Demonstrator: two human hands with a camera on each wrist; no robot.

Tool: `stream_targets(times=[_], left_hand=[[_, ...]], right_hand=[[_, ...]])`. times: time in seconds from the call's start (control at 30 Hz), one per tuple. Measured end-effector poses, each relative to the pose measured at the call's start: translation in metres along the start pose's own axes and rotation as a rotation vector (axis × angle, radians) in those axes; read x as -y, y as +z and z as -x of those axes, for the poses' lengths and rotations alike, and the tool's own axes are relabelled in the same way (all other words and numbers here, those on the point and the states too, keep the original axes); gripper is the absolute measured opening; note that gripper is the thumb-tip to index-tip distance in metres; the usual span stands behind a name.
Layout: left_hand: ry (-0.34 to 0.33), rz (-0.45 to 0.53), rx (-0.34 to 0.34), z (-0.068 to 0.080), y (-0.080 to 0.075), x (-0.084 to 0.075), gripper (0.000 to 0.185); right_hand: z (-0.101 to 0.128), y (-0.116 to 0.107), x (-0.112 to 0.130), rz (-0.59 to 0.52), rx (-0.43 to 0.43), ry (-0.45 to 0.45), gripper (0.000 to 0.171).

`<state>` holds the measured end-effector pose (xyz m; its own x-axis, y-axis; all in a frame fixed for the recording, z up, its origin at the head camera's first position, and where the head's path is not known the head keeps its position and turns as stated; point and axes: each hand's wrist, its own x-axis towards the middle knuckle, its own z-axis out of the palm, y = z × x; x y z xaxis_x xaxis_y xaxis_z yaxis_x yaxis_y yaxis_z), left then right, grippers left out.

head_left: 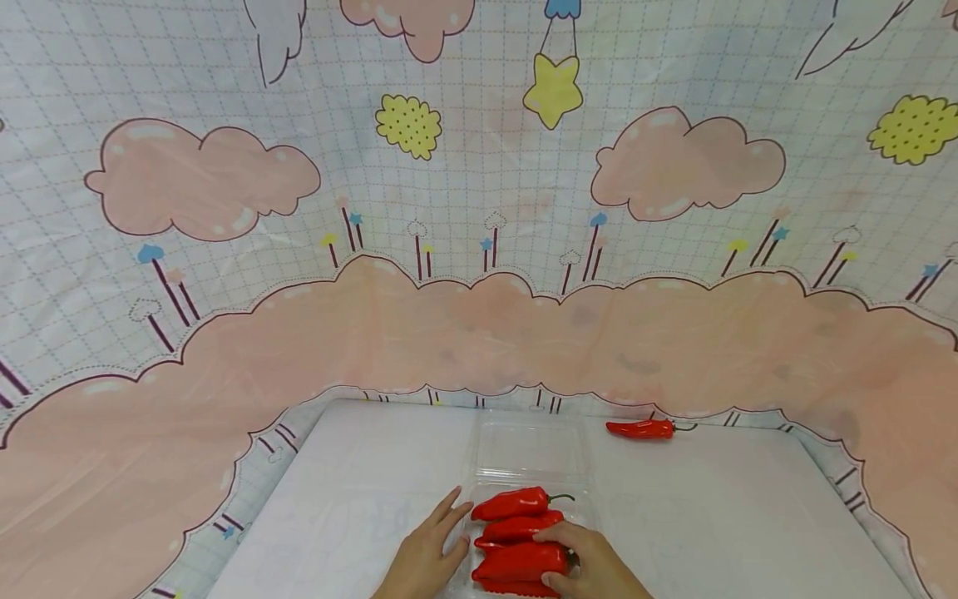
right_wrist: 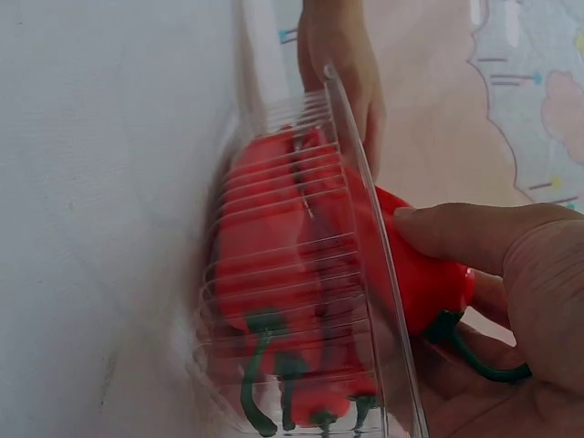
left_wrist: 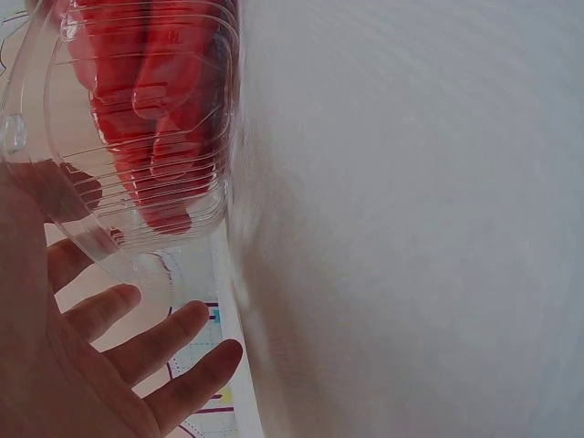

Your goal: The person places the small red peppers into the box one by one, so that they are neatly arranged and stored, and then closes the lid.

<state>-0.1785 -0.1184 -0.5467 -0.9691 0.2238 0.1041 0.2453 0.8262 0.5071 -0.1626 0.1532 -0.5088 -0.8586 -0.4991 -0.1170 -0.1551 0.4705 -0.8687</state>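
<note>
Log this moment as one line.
Right hand: grips pepper | Left hand: at box edge | Lid: open | Box: more peppers inside | Lone pepper: on table

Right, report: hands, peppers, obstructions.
Left hand beside clear container. Right hand grips red pepper above others inside. Another pepper outside, farther off; no obstruction visible.

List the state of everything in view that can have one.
Clear box: open, holding peppers
Lid: folded back
Boxed peppers: lying in box
Gripped pepper: in right hand, over box
Loose pepper: lying outside box
Left hand: fingers spread, beside box
Right hand: gripping pepper
</note>
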Motion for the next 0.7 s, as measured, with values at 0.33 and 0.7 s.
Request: stream_targets(times=[0.33,0.7], left_hand=[[-0.011,0.01,0.009,-0.0003,-0.0007,-0.0012,0.044],[-0.037,0.021,0.028,0.0,-0.0017,-0.0026,0.045]], right_hand=[[0.0011,-0.0008,-0.0028,0.043,0.002,-0.028,0.043],[0.0022,-0.0042,-0.0042,-0.003,0.0,0.008,0.045]])
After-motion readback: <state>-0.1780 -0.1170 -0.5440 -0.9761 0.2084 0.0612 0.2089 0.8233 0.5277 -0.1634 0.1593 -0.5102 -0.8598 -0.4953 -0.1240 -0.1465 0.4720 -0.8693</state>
